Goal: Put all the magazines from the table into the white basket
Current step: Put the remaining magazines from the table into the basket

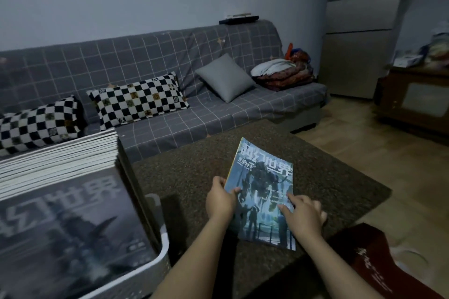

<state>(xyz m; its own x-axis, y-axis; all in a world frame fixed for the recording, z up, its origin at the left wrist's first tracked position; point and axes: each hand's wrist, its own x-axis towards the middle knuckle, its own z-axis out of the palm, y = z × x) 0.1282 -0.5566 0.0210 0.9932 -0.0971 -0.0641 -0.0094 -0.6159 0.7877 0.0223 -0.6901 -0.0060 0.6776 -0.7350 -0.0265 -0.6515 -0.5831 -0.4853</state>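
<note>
Nearest on the left, the white basket [163, 253] is already packed: a tall stack of magazines [60, 177] rises well above its rim, so most of the job looks done. Only one magazine [262, 192] shows on the dark speckled surface [328, 177], and it lies just right of the basket, near the front edge. That seems to be the last one left, though the near right corner of the surface is hidden behind a dark red object [369, 260], so I cannot rule out another.

Both hands are on that last magazine. The left hand [220, 198] takes its left edge, thumb curled over the cover and fingers apparently tucked under, a closed grip on the spine side. The right hand [303, 216] lies on the lower right part of the cover with fingers spread and fairly straight, pressing rather than clasping; its grip is open. The far end of the cover curls up a little off the surface.

Farther back stands a grey checked sofa [218, 116] with two chequered cushions [138, 101] and a plain grey one.
</note>
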